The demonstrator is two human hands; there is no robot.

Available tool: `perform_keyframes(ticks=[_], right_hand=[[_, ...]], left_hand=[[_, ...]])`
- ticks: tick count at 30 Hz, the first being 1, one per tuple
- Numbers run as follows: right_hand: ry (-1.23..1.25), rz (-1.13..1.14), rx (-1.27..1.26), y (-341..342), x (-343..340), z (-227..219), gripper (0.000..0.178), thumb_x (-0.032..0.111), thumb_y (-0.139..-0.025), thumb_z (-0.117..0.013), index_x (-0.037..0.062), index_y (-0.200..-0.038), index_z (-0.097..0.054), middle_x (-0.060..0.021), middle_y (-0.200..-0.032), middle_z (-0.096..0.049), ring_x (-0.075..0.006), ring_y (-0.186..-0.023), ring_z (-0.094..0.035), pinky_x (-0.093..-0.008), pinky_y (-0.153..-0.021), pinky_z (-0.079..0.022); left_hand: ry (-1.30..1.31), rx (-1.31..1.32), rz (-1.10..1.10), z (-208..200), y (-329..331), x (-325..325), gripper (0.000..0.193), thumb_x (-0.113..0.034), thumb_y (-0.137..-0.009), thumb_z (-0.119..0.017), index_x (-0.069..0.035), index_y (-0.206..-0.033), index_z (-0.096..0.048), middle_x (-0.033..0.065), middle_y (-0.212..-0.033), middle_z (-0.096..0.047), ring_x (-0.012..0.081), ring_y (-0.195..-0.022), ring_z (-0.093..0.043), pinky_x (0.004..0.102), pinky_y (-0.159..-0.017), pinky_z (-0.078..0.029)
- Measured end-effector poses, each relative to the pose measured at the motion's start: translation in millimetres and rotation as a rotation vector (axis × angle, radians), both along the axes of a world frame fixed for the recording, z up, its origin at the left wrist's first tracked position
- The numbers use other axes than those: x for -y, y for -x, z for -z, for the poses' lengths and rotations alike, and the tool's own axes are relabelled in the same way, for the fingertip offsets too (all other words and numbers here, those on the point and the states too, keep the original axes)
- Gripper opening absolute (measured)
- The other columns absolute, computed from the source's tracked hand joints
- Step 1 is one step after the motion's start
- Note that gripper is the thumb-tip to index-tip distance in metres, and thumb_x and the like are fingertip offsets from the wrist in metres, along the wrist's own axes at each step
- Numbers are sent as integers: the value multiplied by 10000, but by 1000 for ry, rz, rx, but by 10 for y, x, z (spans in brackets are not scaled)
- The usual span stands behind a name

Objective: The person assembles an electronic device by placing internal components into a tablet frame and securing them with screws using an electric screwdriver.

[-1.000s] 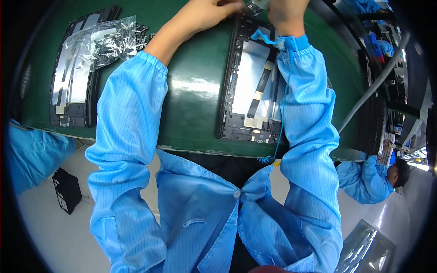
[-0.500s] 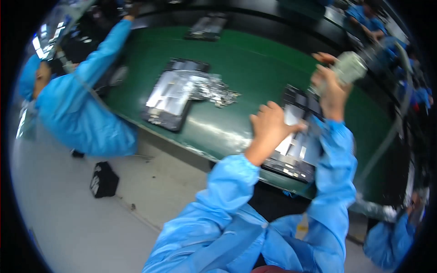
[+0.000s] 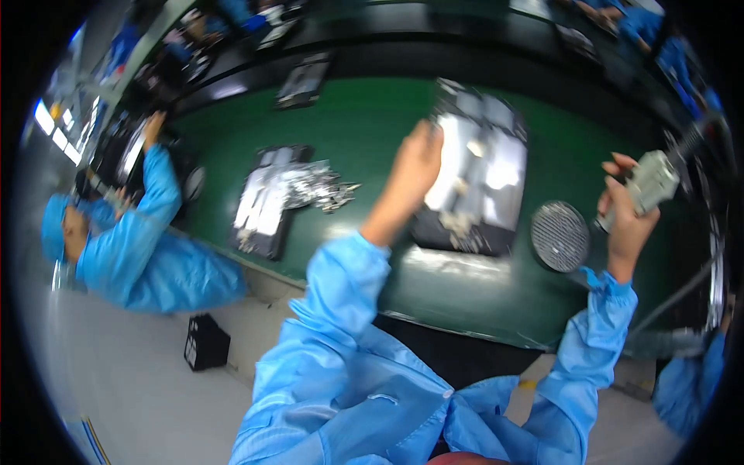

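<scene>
My left hand grips the left edge of an opened tablet, fingers closed on it. Its inside faces up, with shiny silver panels in a black frame, and it looks lifted off the green table. In my right hand is a pale grey-green electric screwdriver, held away to the right of the tablet. Its tip is hard to make out. Between the tablet and that hand lies a round dish with a dotted, perforated-looking surface.
On the green tabletop, a second opened tablet lies to the left, with a pile of small silvery pieces on it. Another device rests on the dark strip behind. A co-worker in blue works at the left.
My left hand has taken hold of the right-hand tablet and moved it away from me, toward the table's far side. My right hand has drawn off rightward with the screwdriver, and the round dish now shows.
</scene>
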State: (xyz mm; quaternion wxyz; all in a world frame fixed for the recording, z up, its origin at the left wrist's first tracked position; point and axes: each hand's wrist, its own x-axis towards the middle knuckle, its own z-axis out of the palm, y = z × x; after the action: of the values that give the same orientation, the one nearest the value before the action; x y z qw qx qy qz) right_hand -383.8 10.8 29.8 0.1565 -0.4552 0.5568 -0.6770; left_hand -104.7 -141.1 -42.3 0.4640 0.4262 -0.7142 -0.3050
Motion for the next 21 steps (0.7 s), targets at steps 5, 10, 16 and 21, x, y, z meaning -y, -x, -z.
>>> perform_keyframes(ticks=[5, 10, 16, 21], right_hand=[[-15, -45, 25, -27, 52, 29, 319, -28, -843, -611, -25, -1158, -661, -58, -948, -706, -69, -605, -589, -226, -524, -475], [80, 8, -20, 90, 55, 122, 279, -25, -774, -650, -17, -1051, -689, -74, -878, -713, -124, -705, -656, -277, -645, -529], [140, 26, -148, -17, 118, 194, 301, -15, -715, -655, 3, -1013, -689, -108, -849, -707, -230, -730, -697, -324, -688, -541], [94, -11, -73, -42, 149, 321, 314, -20, -726, -663, -2, -1038, -693, -99, -876, -717, -189, -774, -702, -312, -715, -549]], left_hand=[[-321, -87, -27, -62, 440, 1434, 419, -350, -1047, -506, 17, -893, -639, 25, -734, -582, 126, -661, -498, 330, -616, -429], [-423, -48, 13, 293, 938, 2479, 423, -313, -1009, -525, 80, -1095, -654, 123, -902, -686, 206, -804, -621, 393, -749, -507], [-375, 390, -245, 548, 933, 3234, 574, -451, -971, -523, 36, -1256, -632, 309, -1261, -618, 419, -1148, -629, 433, -976, -490], [-306, 517, -425, 540, 1040, 2834, 641, -565, -930, -523, -157, -1425, -524, 281, -1441, -420, 478, -1319, -463, 510, -1072, -415]])
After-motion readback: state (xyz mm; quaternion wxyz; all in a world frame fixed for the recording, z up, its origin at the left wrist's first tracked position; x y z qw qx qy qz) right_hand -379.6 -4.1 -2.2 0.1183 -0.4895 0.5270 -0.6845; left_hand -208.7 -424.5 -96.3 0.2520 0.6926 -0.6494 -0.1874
